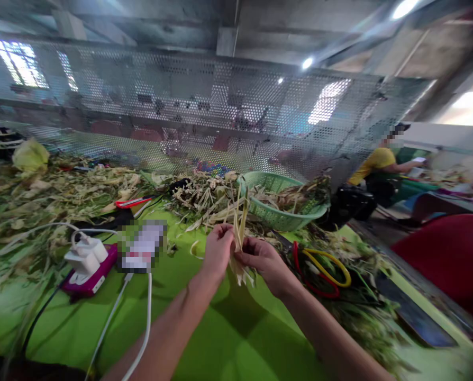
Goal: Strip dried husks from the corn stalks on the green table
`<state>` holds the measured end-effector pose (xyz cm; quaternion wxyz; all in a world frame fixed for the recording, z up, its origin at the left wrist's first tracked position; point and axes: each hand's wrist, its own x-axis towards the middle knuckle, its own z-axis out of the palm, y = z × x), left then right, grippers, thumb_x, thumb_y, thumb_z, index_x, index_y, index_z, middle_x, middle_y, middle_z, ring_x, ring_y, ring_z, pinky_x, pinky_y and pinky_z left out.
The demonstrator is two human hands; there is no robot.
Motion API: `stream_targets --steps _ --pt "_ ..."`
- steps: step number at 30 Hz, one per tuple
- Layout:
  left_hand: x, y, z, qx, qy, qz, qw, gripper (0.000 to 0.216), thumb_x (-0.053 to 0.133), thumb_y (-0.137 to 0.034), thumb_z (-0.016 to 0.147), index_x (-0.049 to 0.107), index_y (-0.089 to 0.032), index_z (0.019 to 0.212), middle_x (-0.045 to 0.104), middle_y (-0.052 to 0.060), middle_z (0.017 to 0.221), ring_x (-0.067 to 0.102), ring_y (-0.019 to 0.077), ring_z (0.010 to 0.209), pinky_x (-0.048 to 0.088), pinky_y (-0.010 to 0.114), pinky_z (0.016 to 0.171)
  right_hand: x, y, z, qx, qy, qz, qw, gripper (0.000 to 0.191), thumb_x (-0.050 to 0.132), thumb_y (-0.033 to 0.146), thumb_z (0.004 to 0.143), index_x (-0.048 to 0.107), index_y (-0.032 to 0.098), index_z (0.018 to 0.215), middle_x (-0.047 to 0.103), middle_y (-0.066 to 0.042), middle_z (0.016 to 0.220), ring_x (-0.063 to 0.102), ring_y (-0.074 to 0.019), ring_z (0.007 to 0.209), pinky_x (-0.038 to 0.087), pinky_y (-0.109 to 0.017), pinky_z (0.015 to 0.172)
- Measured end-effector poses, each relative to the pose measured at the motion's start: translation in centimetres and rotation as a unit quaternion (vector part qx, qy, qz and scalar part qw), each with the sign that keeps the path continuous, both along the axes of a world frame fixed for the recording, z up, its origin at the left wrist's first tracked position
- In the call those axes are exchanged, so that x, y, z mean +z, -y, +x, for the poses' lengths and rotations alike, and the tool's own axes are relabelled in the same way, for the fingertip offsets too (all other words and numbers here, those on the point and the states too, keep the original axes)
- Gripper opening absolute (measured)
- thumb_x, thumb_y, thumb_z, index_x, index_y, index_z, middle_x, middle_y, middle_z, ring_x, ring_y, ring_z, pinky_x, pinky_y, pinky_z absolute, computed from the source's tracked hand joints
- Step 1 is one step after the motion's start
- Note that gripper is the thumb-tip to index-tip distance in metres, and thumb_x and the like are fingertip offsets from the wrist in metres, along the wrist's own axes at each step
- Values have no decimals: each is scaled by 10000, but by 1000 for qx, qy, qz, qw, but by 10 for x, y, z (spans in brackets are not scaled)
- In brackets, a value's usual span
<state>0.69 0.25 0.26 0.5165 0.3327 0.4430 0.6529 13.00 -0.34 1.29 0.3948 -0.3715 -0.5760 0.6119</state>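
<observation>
Between my two hands stands a bundle of dried corn husk (pixel 240 222), pale yellow with a greenish tip, held upright over the green tabletop (pixel 236 338). My left hand (pixel 219 246) pinches it from the left with fingers closed. From the right, my right hand (pixel 260 257) grips its lower part, where the loose ends flare downward. Behind the bundle lies a heap of dry husks and leaves (pixel 205 198). A green plastic basket (pixel 288 219) with more dried leaves stands just beyond my right hand. Scissors (pixel 319 270) with red and yellow handles lie to the right.
On the left are a purple power strip (pixel 97 272) with white chargers (pixel 86 256), a phone (pixel 145 246) on cables and a red cutter (pixel 133 202). A dark flat object (pixel 419 312) lies right. Behind rises a perforated metal screen (pixel 181 106); a person in yellow (pixel 375 161) sits farther off.
</observation>
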Motion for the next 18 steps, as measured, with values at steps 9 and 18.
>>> stream_targets --steps 9,18 --pt "-1 -2 -1 -3 30 13 999 73 575 -231 711 568 -163 735 548 -31 588 471 86 499 356 210 501 0 1 -1 27 9 -9 1000 247 797 317 635 651 170 771 630 -1 731 529 -140 664 388 -268 643" --pt "0 -7 -13 25 -31 50 998 178 589 -328 778 552 -168 709 486 -44 560 416 77 493 317 214 491 6 1 5 33 -5 -28 999 254 788 295 649 672 152 823 653 -14 771 555 -134 674 415 -262 659"
